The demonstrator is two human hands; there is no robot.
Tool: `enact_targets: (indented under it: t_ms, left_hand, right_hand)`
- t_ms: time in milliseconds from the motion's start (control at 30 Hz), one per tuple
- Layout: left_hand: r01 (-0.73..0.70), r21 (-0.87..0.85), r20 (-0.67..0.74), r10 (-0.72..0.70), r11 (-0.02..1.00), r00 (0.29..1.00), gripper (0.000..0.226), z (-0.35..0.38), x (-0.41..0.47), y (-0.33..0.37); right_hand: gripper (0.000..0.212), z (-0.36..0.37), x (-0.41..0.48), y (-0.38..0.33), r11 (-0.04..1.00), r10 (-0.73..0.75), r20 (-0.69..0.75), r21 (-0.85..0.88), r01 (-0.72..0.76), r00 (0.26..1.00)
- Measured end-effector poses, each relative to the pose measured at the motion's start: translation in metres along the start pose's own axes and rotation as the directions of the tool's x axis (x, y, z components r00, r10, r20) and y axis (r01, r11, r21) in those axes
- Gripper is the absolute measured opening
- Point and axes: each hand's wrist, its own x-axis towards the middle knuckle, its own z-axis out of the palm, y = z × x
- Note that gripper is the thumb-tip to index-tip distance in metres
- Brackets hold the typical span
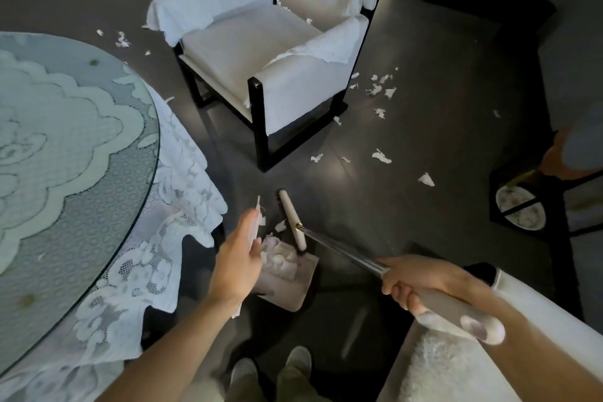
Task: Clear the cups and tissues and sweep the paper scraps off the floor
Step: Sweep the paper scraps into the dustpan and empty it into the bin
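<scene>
My right hand (411, 281) grips the grey handle of a broom (342, 250), whose white head (293, 222) lies on the dark floor at the mouth of a pale dustpan (287, 284). White paper scraps (277, 254) are piled inside the pan. My left hand (239, 254) holds the dustpan's upright white handle (257, 219). More torn paper scraps (381, 157) lie scattered on the floor to the right of the chair and others (122, 41) sit behind the table.
A round glass-topped table (65, 157) with a lace cloth fills the left. A white armchair (261, 59) on a black frame stands ahead. A white seat (456, 369) is at the lower right, a dark stand (528, 206) at the right edge.
</scene>
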Motion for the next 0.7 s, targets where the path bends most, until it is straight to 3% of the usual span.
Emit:
enact_targets:
  t_ms: [100,167,267,333,400,500,700]
  left_hand:
    - [0.027,-0.003,-0.04,-0.027,1.0,0.999,0.044,-0.02,-0.016,-0.016]
    - [0.052,-0.024,-0.054,-0.053,0.998,0.997,0.044,-0.034,-0.025,-0.028]
    - [0.061,0.021,-0.122,-0.058,0.998,0.991,0.045,-0.051,-0.031,-0.046]
    - [0.089,0.034,-0.148,-0.083,0.995,0.985,0.045,-0.06,-0.028,-0.058]
    - [0.112,0.043,-0.159,-0.104,0.993,0.982,0.044,-0.066,-0.02,-0.069]
    - [0.098,0.056,-0.157,-0.088,0.994,0.984,0.043,-0.073,0.003,-0.081]
    - [0.083,0.04,-0.058,-0.081,0.996,0.995,0.045,-0.074,0.045,-0.07]
  right_hand:
    - [0.028,0.011,0.008,-0.031,0.994,-0.02,-0.048,-0.107,0.015,0.999]
    - [0.023,0.027,0.02,-0.052,0.961,-0.122,-0.119,-0.263,0.088,0.985]
    - [0.011,0.06,0.045,-0.073,0.686,-0.406,-0.145,-0.701,0.196,0.902]
    - [0.01,0.08,0.067,-0.081,0.578,-0.452,-0.15,-0.8,0.161,0.879]
    - [0.023,0.097,0.087,-0.087,0.52,-0.459,-0.171,-0.848,0.108,0.872]
    - [0.039,0.12,0.11,-0.083,0.522,-0.397,-0.177,-0.851,0.062,0.9]
    - [0.036,0.149,0.076,-0.06,0.544,-0.202,-0.074,-0.837,0.05,0.977]
